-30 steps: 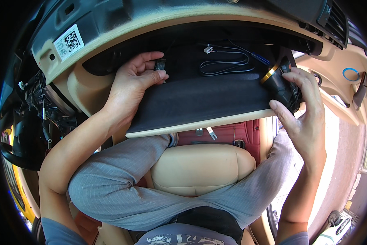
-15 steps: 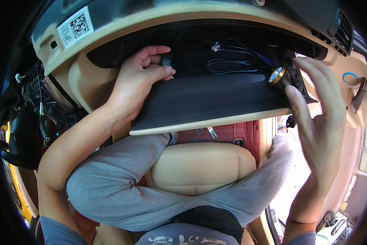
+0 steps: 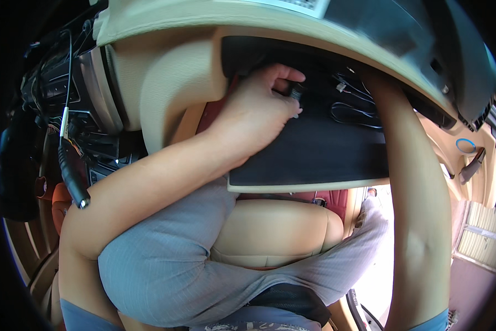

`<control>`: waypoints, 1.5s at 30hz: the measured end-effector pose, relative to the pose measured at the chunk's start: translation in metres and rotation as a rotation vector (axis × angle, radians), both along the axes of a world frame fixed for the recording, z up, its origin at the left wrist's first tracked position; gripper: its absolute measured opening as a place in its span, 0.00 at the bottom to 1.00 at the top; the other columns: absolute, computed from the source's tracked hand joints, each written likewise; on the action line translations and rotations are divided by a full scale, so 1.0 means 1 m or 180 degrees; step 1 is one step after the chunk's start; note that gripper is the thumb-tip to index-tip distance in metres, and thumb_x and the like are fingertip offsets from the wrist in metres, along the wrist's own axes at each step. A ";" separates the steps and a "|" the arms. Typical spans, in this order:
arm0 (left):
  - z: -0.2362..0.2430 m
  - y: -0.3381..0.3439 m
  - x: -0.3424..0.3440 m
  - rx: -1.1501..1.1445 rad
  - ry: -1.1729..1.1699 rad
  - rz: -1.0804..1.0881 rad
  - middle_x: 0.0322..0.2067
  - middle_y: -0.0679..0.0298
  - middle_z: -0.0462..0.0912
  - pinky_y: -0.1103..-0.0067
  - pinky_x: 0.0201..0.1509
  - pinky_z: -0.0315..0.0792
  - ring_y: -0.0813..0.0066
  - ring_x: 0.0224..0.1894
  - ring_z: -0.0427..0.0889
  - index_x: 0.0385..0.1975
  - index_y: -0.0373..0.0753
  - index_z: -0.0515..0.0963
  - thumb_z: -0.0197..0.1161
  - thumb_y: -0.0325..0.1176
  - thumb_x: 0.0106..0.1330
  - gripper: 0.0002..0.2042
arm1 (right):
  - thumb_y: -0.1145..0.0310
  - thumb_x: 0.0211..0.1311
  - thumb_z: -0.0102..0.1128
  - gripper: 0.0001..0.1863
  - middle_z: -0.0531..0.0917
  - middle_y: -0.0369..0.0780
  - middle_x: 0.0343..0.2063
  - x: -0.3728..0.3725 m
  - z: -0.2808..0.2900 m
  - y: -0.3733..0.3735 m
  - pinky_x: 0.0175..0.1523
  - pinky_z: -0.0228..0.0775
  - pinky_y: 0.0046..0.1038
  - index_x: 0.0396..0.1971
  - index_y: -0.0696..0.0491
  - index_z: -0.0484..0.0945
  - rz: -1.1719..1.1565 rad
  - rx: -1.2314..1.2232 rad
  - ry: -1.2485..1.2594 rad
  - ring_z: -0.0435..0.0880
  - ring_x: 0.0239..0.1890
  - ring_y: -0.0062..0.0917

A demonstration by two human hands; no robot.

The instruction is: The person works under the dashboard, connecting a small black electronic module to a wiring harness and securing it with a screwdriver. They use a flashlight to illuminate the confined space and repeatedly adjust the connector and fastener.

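Note:
My left hand (image 3: 259, 105) reaches over the dark lining of the open glove box (image 3: 320, 160). A small black block-shaped piece (image 3: 296, 91) is pinched between its thumb and fingers; its exact kind is too small and blurred to tell. To the right of it lies a looped black cable (image 3: 353, 117) with a white plug (image 3: 340, 87) near its upper end. My right forearm (image 3: 416, 165) crosses the right side of the glove box. The right hand is hidden, up under the dashboard's edge, so its fingers and anything in them do not show.
At the left, a black cable with a thick plug (image 3: 74, 182) hangs before the opened centre console (image 3: 66, 99). The beige dashboard edge (image 3: 270, 22) runs above the glove box. The beige seat (image 3: 270, 231) is between my legs; the open door (image 3: 474, 138) stands right.
My right hand has gone from beside the gold-rimmed flashlight up under the dashboard, out of sight. The flashlight no longer shows. The view has turned; my left hand still pinches the black piece.

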State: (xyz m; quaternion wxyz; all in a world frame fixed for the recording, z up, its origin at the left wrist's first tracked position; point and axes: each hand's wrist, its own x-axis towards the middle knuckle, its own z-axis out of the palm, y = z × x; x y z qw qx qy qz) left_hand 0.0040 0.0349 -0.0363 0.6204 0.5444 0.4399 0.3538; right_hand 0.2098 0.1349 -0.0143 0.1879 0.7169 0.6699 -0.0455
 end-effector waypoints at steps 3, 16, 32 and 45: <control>-0.003 0.000 -0.001 -0.0049 -0.0032 -0.0005 0.45 0.62 0.77 0.79 0.58 0.76 0.75 0.47 0.82 0.58 0.35 0.76 0.64 0.20 0.65 0.20 | 0.74 0.67 0.53 0.13 0.86 0.57 0.44 0.006 -0.007 0.015 0.54 0.81 0.43 0.43 0.59 0.86 -0.0062 -0.0092 -0.0001 0.87 0.48 0.50; 0.003 -0.001 -0.007 -0.0043 -0.0119 -0.0213 0.45 0.66 0.76 0.81 0.58 0.73 0.80 0.47 0.78 0.57 0.36 0.76 0.66 0.18 0.63 0.21 | 0.73 0.65 0.56 0.12 0.86 0.57 0.42 0.018 -0.010 0.015 0.52 0.81 0.43 0.42 0.59 0.86 -0.0054 0.0022 0.0308 0.87 0.45 0.51; 0.007 0.000 -0.004 -0.0092 0.0009 -0.0170 0.43 0.64 0.80 0.81 0.57 0.75 0.80 0.45 0.81 0.57 0.34 0.74 0.64 0.18 0.64 0.20 | 0.73 0.64 0.59 0.11 0.87 0.57 0.40 0.023 0.012 -0.089 0.50 0.82 0.43 0.41 0.58 0.87 0.1179 0.1933 0.0809 0.87 0.43 0.51; 0.011 -0.007 0.000 0.0305 0.0220 -0.0302 0.44 0.62 0.81 0.82 0.52 0.77 0.80 0.44 0.80 0.59 0.32 0.75 0.70 0.22 0.64 0.23 | 0.77 0.69 0.65 0.07 0.88 0.39 0.33 0.000 0.027 -0.196 0.38 0.78 0.19 0.42 0.63 0.85 -0.1354 0.1445 0.5226 0.86 0.33 0.16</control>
